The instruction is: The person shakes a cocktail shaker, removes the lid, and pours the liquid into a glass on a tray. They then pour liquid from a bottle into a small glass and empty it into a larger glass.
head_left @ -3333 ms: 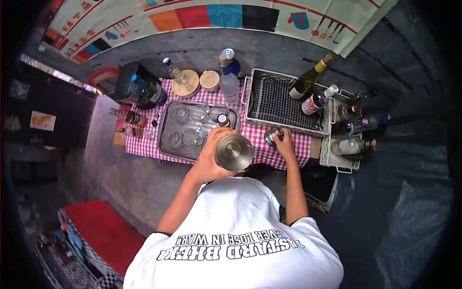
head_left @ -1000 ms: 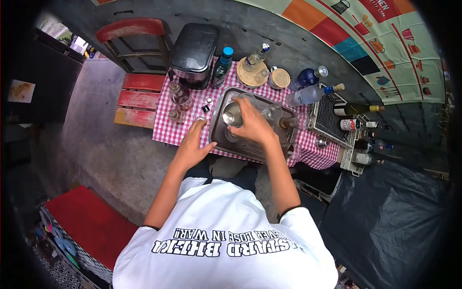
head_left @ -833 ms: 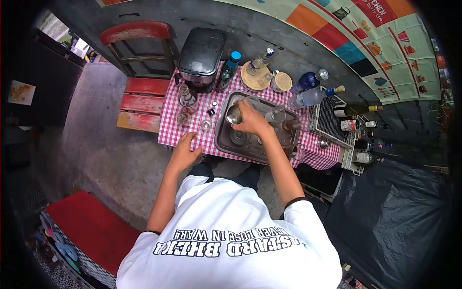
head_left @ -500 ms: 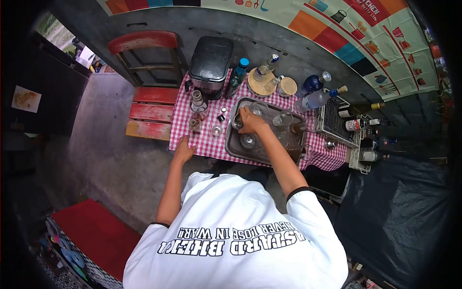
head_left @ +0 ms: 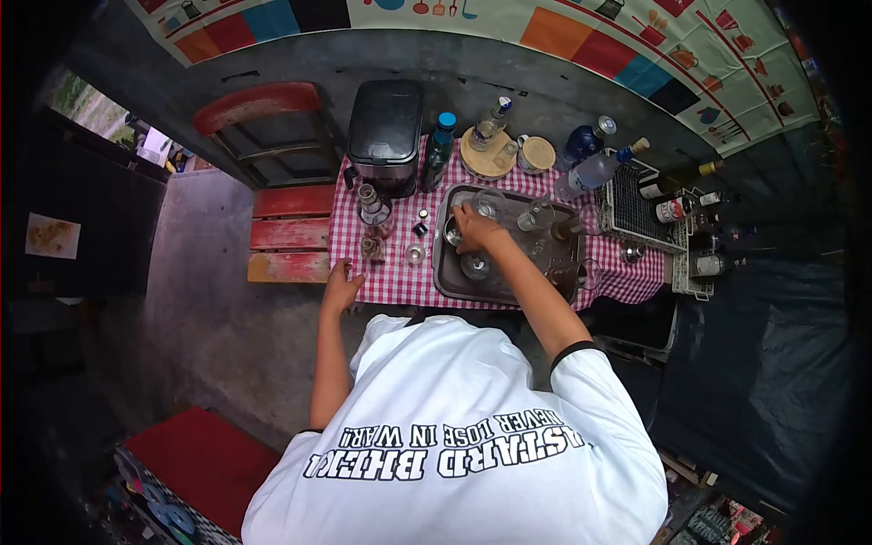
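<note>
While my right hand wraps the metal cup standing on the tray among the glasses, I should keep it upright and avoid knocking them; my left hand rests with fingers loosely spread on the tabletop edge, holding nothing

A shiny steel shaker tin is standing upright, mouth up, at the left end of the metal tray, glasses sitting beside it.
</note>
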The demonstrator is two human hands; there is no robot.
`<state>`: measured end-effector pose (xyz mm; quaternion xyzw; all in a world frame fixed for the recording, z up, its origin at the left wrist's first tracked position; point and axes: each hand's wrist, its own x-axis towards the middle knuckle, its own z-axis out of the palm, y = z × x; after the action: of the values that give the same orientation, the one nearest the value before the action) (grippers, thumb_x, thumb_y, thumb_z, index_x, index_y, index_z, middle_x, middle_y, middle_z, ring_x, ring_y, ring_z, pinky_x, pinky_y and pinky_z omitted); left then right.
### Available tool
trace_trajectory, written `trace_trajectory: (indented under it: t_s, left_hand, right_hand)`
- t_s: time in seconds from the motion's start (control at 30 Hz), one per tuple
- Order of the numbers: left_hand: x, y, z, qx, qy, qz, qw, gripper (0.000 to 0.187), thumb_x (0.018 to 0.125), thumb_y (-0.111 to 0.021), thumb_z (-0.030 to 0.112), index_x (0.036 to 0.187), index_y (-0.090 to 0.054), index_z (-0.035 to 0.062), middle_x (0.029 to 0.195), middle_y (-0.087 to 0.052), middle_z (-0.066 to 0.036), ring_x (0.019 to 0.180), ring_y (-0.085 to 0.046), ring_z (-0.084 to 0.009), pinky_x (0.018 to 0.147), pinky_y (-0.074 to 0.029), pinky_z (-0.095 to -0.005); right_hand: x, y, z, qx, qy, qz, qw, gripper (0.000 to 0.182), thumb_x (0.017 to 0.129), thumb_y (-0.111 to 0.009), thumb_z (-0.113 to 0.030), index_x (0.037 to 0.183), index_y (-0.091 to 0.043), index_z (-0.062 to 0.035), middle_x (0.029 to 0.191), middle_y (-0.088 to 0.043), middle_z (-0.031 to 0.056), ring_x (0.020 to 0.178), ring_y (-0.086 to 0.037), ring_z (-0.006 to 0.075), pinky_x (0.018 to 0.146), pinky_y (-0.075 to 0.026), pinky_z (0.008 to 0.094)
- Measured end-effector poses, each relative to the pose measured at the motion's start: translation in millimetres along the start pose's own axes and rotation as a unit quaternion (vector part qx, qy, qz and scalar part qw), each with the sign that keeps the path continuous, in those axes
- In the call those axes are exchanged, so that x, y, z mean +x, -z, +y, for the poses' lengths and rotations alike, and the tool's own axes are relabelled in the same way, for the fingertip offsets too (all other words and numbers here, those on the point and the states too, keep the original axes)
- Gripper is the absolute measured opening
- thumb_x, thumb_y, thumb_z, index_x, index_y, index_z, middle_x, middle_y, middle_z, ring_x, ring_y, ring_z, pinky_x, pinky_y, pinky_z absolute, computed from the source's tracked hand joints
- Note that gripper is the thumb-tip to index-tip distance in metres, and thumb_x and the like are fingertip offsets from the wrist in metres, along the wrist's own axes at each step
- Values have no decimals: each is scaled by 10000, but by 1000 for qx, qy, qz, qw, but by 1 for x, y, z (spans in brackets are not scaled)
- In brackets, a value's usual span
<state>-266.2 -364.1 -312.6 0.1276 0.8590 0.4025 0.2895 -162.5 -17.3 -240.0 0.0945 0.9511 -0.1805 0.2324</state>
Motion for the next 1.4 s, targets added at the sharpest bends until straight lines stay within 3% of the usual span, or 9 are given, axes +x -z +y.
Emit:
trace_trajectory:
  t_s: [0.13, 0.23, 0.47, 0.6, 0.73, 0.93, 1.13, 1.23, 1.4]
  left_hand:
    - [1, 17, 17, -21, -25, 7, 999, 565, 836, -732, 194, 1293, -502, -46, 1232, -608, -225, 1141, -595, -316, 970, -477, -394]
    - [5, 26, 13, -46, -41, 13, 998, 540, 850, -721, 195, 1294, -506, -24, 1197, -627, -207, 1108, -612, -300, 948, -490, -386]
    - [-3, 25, 15, -110, -39, 45, 992, 477, 875, -695, 149, 1291, -515, 2, 1215, -609, -176, 1095, -613, -276, 923, -502, -366]
    - [-5, 35, 22, -140, -39, 38, 989, 478, 884, -685, 117, 1312, -500, 17, 1256, -582, -159, 1092, -594, -233, 943, -490, -343]
    - [9, 41, 29, -241, -37, 18, 970, 487, 890, -682, 114, 1327, -486, 28, 1261, -575, -147, 1116, -577, -215, 950, -483, -336]
    - [43, 51, 57, -193, -83, -28, 977, 458, 928, -623, 76, 1358, -473, 35, 1277, -559, -132, 1185, -534, -217, 1018, -429, -332]
    - [73, 56, 74, -121, -143, -126, 974, 721, 805, -630, -49, 1455, -352, 100, 1445, -457, -150, 1360, -434, -277, 1053, -430, -403]
    - [82, 54, 84, -98, -149, -174, 969, 897, 724, -755, 28, 1495, -310, 140, 1463, -439, -144, 1363, -421, -273, 1091, -393, -428]
    - [84, 58, 115, -76, -175, -212, 958, 959, 687, -832, 89, 1492, -313, 130, 1418, -476, -142, 1330, -443, -255, 1100, -380, -409]
  right_hand:
    - [-25, 28, -25, 20, -5, 24, 999, 874, 697, -821, -231, 1398, -339, -30, 1331, -461, 260, 1175, -562, 422, 966, -497, 440]
    - [-37, 25, -42, 78, 148, 137, 976, 757, 756, -752, -142, 1396, -370, -12, 1320, -463, 230, 1126, -565, 411, 931, -498, 451]
    - [9, -40, -77, 101, 182, 52, 977, 752, 701, -745, -65, 1348, -366, -6, 1223, -490, 228, 1029, -608, 424, 880, -523, 461]
    - [28, -48, -89, -27, 126, -28, 991, 603, 745, -667, -35, 1291, -413, -38, 1214, -517, 218, 1038, -625, 395, 872, -530, 448]
    - [53, -81, -75, -32, 124, 31, 991, 517, 769, -635, -40, 1252, -451, -48, 1245, -525, 218, 1100, -602, 380, 908, -517, 437]
    - [34, -54, -83, 64, 176, 29, 982, 634, 690, -779, -198, 1242, -489, -82, 1203, -526, 172, 1144, -551, 358, 958, -478, 450]
    - [-47, -7, -91, 152, 135, 191, 960, 552, 736, -743, -199, 1211, -497, -61, 1116, -515, 157, 1091, -552, 358, 923, -479, 453]
    - [-86, 14, -94, 235, 44, 204, 949, 467, 748, -733, -167, 1153, -530, -54, 1118, -525, 146, 1062, -563, 360, 887, -480, 447]
    - [-113, 9, -83, 290, 15, 247, 924, 478, 735, -734, -156, 1157, -531, -60, 1098, -542, 149, 1059, -570, 376, 888, -482, 452]
